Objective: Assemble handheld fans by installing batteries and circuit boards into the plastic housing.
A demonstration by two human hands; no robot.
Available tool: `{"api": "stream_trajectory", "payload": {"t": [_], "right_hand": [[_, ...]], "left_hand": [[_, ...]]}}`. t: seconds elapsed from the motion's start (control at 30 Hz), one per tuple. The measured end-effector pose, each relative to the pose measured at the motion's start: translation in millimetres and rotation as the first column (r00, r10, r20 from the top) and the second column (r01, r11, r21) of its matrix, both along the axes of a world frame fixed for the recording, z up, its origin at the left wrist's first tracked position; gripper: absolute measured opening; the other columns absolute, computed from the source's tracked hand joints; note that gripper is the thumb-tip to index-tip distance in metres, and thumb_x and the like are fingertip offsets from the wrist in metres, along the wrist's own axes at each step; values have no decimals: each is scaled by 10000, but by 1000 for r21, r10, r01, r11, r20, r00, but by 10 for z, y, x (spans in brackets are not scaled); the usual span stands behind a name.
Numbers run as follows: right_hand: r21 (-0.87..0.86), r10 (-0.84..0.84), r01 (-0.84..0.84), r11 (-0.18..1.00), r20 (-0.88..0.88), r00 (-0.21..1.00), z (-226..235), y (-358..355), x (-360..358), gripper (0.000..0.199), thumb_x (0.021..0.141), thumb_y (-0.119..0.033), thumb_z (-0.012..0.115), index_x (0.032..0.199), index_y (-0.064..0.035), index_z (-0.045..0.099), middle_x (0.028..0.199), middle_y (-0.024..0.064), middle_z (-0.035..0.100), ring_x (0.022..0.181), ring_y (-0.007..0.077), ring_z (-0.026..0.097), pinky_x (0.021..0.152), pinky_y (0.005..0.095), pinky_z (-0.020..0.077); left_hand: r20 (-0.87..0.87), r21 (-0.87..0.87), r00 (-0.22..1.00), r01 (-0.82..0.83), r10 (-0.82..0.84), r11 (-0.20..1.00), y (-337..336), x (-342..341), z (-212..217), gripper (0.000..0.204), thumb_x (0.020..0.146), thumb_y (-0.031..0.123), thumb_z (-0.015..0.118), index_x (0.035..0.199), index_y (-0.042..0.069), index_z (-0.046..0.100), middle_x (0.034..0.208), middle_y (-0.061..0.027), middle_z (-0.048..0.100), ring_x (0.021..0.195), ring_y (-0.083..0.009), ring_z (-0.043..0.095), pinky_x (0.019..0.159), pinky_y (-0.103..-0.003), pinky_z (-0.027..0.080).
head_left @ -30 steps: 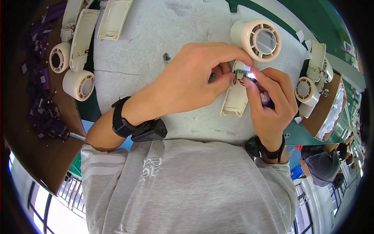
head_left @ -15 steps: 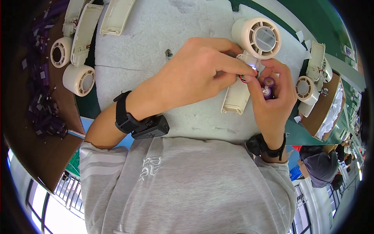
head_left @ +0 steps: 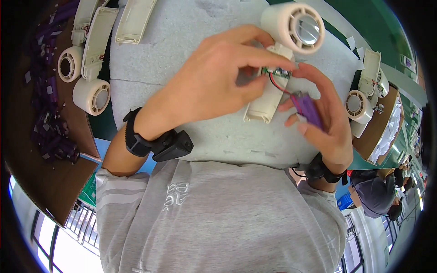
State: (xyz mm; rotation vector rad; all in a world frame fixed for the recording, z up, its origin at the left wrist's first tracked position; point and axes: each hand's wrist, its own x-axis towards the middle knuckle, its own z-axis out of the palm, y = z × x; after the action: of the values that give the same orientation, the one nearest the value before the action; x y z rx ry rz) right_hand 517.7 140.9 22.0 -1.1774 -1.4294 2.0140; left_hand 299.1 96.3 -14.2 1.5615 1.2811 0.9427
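A cream handheld fan lies on the pale work surface, its round head away from me and its open handle shell toward me. Curled around the upper handle, my left hand has its thumb and forefinger at a small green circuit board. Red and black wires run from the board to a purple battery. My right hand grips that battery to the right of the shell, its forefinger reaching up near the board. My left fingertips behind the handle are hidden.
A cardboard box of purple batteries stands on the left. Beside it are cream fan parts and a loose shell. More fans and a second box are on the right. A person is in the right background.
My right hand has drawn the battery down, away from the board, and it is tilted now. The fan has shifted slightly up and left. The board and wires show more plainly.
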Motion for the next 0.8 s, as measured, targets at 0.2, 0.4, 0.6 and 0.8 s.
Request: {"api": "stream_trajectory", "payload": {"t": [0.2, 0.4, 0.6, 0.8], "right_hand": [[272, -196, 60, 960, 507, 840, -52, 113, 34, 376, 756, 22, 718, 1122, -12, 637, 1072, 85, 652, 721, 116, 601, 591, 255, 489], [755, -249, -333, 565, 541, 804, -74, 36, 29, 177, 722, 8, 751, 890, 7, 695, 958, 76, 686, 687, 150, 628, 598, 257, 510], [818, -152, -451, 358, 527, 836, -59, -8, 17, 132, 699, 12, 762, 803, 25, 682, 970, 105, 710, 696, 169, 664, 630, 262, 528], [774, -224, -515, 367, 611, 759, -53, -50, -41, 135, 706, -5, 758, 806, 34, 675, 982, 110, 713, 727, 190, 676, 639, 276, 534]], "left_hand": [[101, -92, 986, -123, 132, 988, 23, -7, -49, 359, 756, -97, 585, 1060, 58, 696, 1165, -66, 595, 904, -107, 592, 696, -214, 481], [106, -94, 975, -183, 193, 979, -9, 55, -64, 345, 758, -96, 582, 1054, 44, 689, 1161, -57, 600, 903, -99, 595, 694, -207, 482], [68, -64, 982, -173, 177, 983, -22, 45, -39, 347, 758, -93, 577, 1055, 48, 688, 1149, -50, 606, 881, -85, 591, 689, -203, 478], [84, -41, 980, -175, 178, 984, -7, 45, -69, 350, 758, -92, 573, 1055, 54, 688, 1104, -38, 606, 833, -78, 570, 669, -200, 463]]}}
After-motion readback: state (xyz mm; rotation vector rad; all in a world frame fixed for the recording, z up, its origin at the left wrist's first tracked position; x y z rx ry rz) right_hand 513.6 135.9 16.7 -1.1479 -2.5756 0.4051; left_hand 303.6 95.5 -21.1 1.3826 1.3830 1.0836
